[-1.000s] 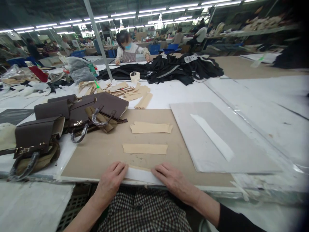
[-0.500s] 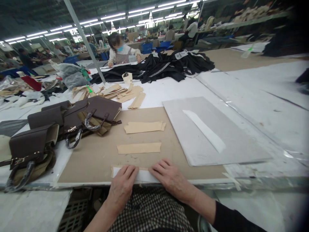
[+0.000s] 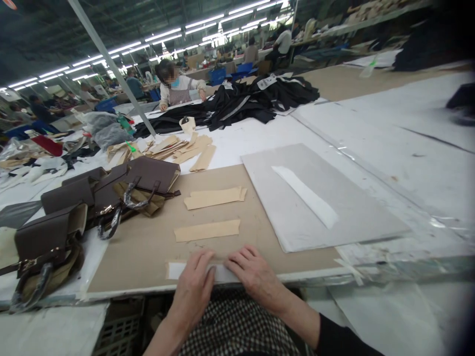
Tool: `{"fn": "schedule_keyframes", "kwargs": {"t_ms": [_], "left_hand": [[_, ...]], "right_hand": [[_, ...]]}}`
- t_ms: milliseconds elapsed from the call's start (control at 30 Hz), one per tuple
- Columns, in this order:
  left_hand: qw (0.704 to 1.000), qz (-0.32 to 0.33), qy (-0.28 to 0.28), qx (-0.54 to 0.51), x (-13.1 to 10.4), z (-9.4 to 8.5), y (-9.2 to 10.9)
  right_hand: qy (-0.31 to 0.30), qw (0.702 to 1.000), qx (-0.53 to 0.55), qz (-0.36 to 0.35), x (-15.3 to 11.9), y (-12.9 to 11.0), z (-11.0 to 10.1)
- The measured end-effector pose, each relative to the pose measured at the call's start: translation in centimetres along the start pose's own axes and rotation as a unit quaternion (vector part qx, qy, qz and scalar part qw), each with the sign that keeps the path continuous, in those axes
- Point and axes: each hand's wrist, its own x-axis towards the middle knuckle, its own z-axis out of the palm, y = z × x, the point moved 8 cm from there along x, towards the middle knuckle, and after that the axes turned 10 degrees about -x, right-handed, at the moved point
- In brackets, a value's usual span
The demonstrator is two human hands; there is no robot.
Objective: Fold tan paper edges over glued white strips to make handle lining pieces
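Observation:
A white strip (image 3: 175,270) lies along the near edge of the tan board (image 3: 141,264), with a thin tan edge showing at its left end. My left hand (image 3: 195,284) is closed on the strip's middle, fingers bent and thumb close to the index finger. To its right, my right hand (image 3: 256,277) has its fingers curled together over the strip's right part, which hides that end. Beyond my hands lies a single tan strip (image 3: 207,230). Farther off, overlapping tan strips (image 3: 215,198) lie on the same board.
Brown handbags (image 3: 152,173) with wrapped handles crowd the left. A grey sheet (image 3: 297,198) on the right bears a curved white strip (image 3: 304,195). Behind are a pile of tan pieces (image 3: 202,148), a metal pole (image 3: 111,64), black fabric (image 3: 260,101) and a co-worker (image 3: 180,89).
The view has shifted and tilted slightly. My left hand has turned, and its thumb now shows beside the index finger. My right hand stays on the strip.

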Motion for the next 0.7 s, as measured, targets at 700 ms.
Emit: {"fn": "schedule_keyframes", "kwargs": {"t_ms": [700], "left_hand": [[0.991,0.056,-0.083,-0.089,3.8,5.8,2.0]], "right_hand": [[0.049,0.972,-0.033,0.229,-5.8,0.4,-1.9]]}}
